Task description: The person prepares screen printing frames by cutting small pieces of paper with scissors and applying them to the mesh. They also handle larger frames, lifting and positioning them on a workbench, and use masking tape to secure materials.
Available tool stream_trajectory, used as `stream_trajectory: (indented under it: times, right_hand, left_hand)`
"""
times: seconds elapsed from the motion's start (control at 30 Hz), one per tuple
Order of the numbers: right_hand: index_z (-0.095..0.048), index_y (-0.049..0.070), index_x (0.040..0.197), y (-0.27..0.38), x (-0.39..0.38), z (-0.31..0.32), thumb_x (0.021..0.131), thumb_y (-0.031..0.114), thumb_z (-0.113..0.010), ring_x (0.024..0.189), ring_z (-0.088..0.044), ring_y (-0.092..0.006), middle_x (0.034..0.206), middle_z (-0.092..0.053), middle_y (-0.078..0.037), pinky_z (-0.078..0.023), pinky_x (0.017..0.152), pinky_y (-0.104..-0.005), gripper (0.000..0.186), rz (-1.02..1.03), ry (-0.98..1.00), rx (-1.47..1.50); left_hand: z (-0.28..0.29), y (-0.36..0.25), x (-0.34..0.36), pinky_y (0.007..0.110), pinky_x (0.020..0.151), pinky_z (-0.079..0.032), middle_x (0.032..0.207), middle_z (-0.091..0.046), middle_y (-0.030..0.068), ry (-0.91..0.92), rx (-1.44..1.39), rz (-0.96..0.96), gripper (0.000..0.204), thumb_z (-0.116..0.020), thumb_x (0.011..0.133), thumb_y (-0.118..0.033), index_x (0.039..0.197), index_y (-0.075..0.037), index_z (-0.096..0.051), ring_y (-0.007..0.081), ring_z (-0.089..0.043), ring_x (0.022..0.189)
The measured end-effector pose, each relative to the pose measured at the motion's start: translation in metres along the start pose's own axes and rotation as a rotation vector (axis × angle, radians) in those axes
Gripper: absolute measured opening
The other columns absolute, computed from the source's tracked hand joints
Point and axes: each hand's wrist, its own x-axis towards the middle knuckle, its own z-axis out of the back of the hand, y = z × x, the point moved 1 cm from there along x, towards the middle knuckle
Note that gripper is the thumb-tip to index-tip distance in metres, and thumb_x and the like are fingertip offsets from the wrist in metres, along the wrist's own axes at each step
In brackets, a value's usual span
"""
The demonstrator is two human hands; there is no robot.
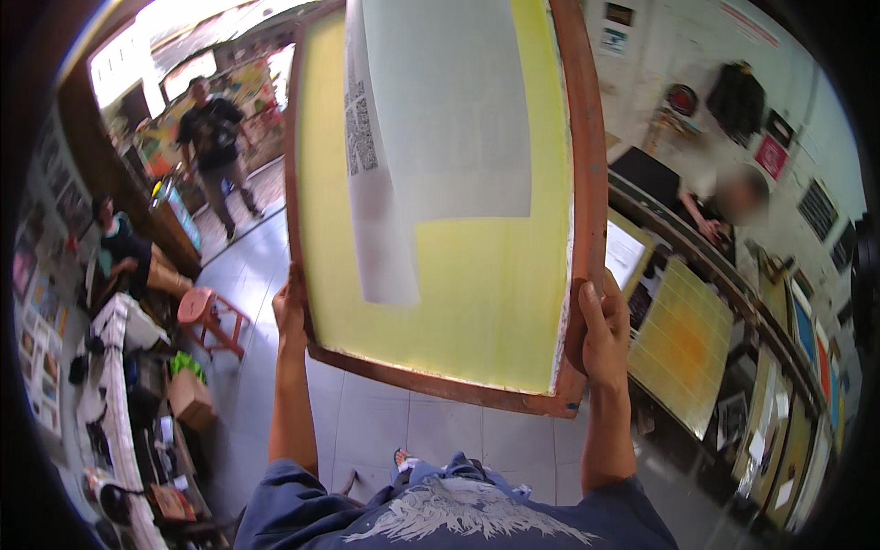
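Observation:
Up in front of me I hold a screen printing frame (588,211) with a reddish-brown wooden border and yellow-green mesh (477,302). My left hand (290,301) is closed round its left border, fingers partly hidden behind the wood. My right hand (603,332) grips the right border near the lower corner, thumb on the near face. Over the mesh lies a whitish translucent sheet (467,119). Its left part is a long curled strip (385,247) with a dark printed patch, hanging lower than the rest. The frame's top runs out of view.
A red plastic stool (213,319) stands at left, near a seated person (128,247) and a cardboard box (190,397). Another person (215,147) stands by the doorway. On the right, a yellow screen (683,344) leans below a long rail, with a person (715,215) behind it.

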Motion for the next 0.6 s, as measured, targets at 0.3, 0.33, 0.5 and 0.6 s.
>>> stream_trajectory:
  times: [0.3,0.33,0.5,0.6]
  right_hand:
    - [-0.06,-0.002,0.129,-0.121,0.056,-0.176,0.106,0.021,-0.059,0.095,-0.063,-0.0067,0.112,-0.071,-0.006,-0.049,0.083,-0.0225,0.032,-0.126,-0.034,0.029]
    - [-0.06,-0.001,0.129,-0.131,0.064,-0.193,0.106,0.021,-0.059,0.095,-0.063,-0.0061,0.112,-0.071,-0.005,-0.049,0.082,-0.0223,0.032,-0.122,-0.058,0.022]
    - [-0.059,-0.003,0.13,-0.165,0.107,-0.256,0.105,0.017,-0.06,0.096,-0.062,-0.0077,0.109,-0.07,-0.006,-0.048,0.084,-0.0233,0.032,0.032,-0.101,0.034]
    - [-0.056,-0.004,0.133,-0.192,0.128,-0.292,0.103,0.016,-0.063,0.1,-0.062,-0.0115,0.113,-0.068,-0.009,-0.049,0.088,-0.0254,0.037,0.102,-0.134,0.038]
  left_hand:
    - [0.095,-0.029,0.039,0.029,0.078,-0.049,0.118,-0.066,0.0069,-0.493,0.462,-0.516,0.026,-0.069,0.098,-0.018,0.121,-0.005,-0.068,0.0159,-0.061,0.101]
    - [0.086,-0.04,0.029,0.03,0.079,-0.049,0.119,-0.066,0.0066,-0.427,0.515,-0.633,0.02,-0.069,0.098,-0.016,0.113,-0.003,-0.066,0.0165,-0.061,0.102]
    - [0.012,-0.081,-0.012,0.049,0.109,-0.043,0.132,-0.06,0.0228,0.315,0.581,-0.883,0.052,-0.081,0.078,-0.026,0.122,-0.003,-0.066,0.037,-0.056,0.127]
    - [-0.006,-0.102,0.022,0.049,0.111,-0.041,0.141,-0.056,0.0231,0.314,0.526,-0.864,0.067,-0.084,0.075,-0.022,0.135,-0.003,-0.061,0.0385,-0.053,0.133]
